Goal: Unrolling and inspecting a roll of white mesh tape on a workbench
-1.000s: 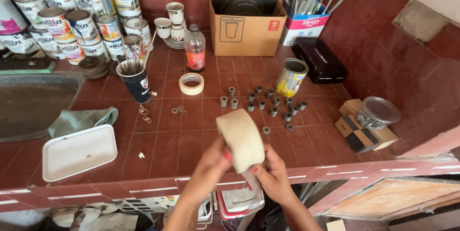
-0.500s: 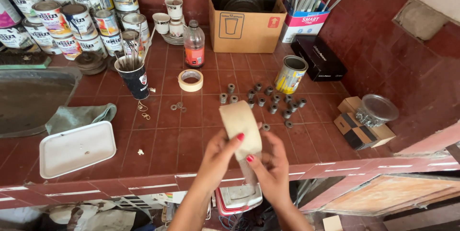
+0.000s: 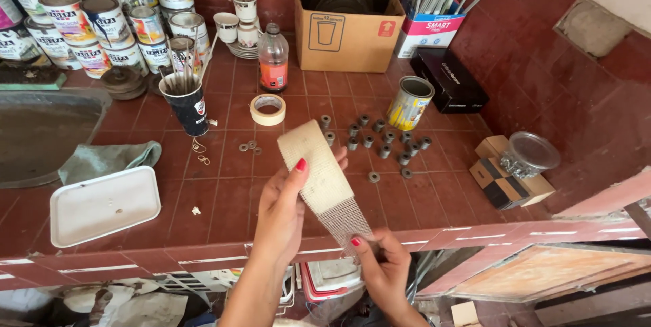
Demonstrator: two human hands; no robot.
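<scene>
My left hand grips a wide roll of cream mesh tape above the front edge of the red tiled counter. A loose strip of mesh runs down from the roll. My right hand pinches the strip's lower end, below the counter edge. Behind the roll lie several small metal bushings and a roll of masking tape.
A white tray and a green cloth lie at the left near a sink. Paint cans, a black cup of brushes, a bottle, a cardboard box, a yellow tin and small boxes crowd the back and right.
My right hand has pulled the mesh strip further off the roll, downward. The roll has tilted so that its broad face shows.
</scene>
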